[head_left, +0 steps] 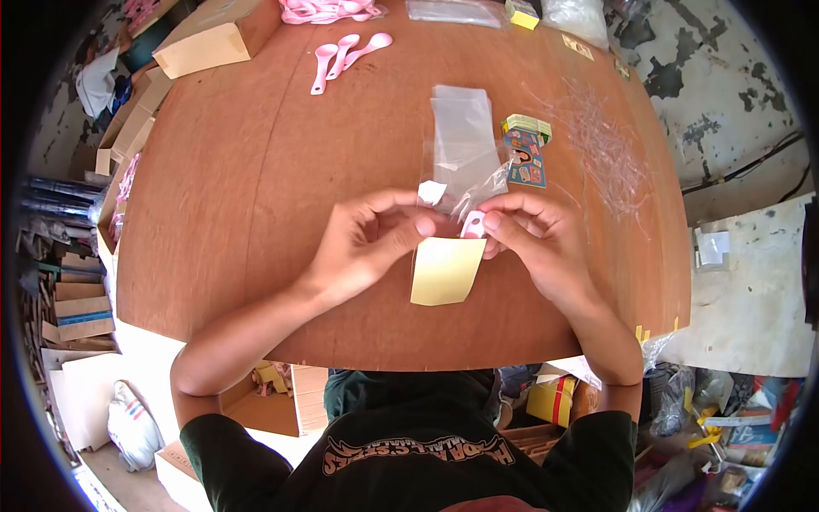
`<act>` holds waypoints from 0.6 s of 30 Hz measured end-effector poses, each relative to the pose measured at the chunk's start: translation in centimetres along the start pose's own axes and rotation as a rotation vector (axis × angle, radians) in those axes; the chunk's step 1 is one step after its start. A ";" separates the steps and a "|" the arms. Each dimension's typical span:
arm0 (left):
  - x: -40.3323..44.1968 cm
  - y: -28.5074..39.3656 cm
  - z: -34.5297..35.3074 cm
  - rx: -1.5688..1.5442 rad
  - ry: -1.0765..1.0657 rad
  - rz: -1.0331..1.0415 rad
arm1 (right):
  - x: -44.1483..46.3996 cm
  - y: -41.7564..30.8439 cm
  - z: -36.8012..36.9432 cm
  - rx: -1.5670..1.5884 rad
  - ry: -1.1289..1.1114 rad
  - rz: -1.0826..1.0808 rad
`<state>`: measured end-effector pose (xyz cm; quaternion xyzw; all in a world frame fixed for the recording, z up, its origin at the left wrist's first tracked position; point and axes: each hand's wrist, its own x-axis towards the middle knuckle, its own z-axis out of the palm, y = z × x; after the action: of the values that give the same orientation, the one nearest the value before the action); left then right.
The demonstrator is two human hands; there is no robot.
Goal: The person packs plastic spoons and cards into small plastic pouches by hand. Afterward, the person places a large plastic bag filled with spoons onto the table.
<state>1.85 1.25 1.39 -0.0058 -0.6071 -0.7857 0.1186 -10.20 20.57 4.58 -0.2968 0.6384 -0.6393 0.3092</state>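
Note:
My left hand (363, 247) is closed, its thumb pressed at the edge of a clear plastic bag (482, 189) near the table's front. A pale yellow card (448, 271) hangs below the fingertips; I cannot tell whether it lies inside the bag. My right hand (539, 239) pinches a small pale pink piece with holes (473, 224), which looks like the handle end of a measuring spoon. The rest of that piece is hidden. Just beyond my hands lies a stack of clear bags (461, 119), with a small white patch (432, 192) near its lower left corner.
Pink spoons (344, 55) lie at the far left of the wooden table (213, 213). Printed cards (525, 154) sit right of the bags, near a tangle of clear strips (610, 154). A cardboard box (213, 38) and a pink pile (328, 8) stand at the back.

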 end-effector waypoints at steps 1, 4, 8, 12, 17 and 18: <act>0.2 0.0 -0.1 -0.019 0.043 0.033 | 0.0 0.1 0.0 0.003 0.005 0.030; 0.5 -0.6 -0.9 0.052 0.051 -0.013 | 0.0 0.6 0.1 0.067 0.015 0.005; 0.6 -0.5 -0.7 0.077 0.070 0.003 | 0.1 1.0 0.0 0.098 0.014 0.019; 0.6 -0.4 -0.7 0.180 0.068 0.054 | 0.2 1.5 0.0 -0.003 0.027 -0.029; 0.6 -0.6 -1.0 0.266 0.073 0.104 | 0.4 2.0 0.0 0.021 0.028 -0.112; 0.7 -0.6 -1.1 0.277 0.063 0.112 | 0.4 2.0 0.1 0.034 0.029 -0.132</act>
<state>1.24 0.23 0.62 0.0016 -0.7045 -0.6863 0.1808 -10.35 20.25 2.61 -0.3239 0.6108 -0.6733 0.2621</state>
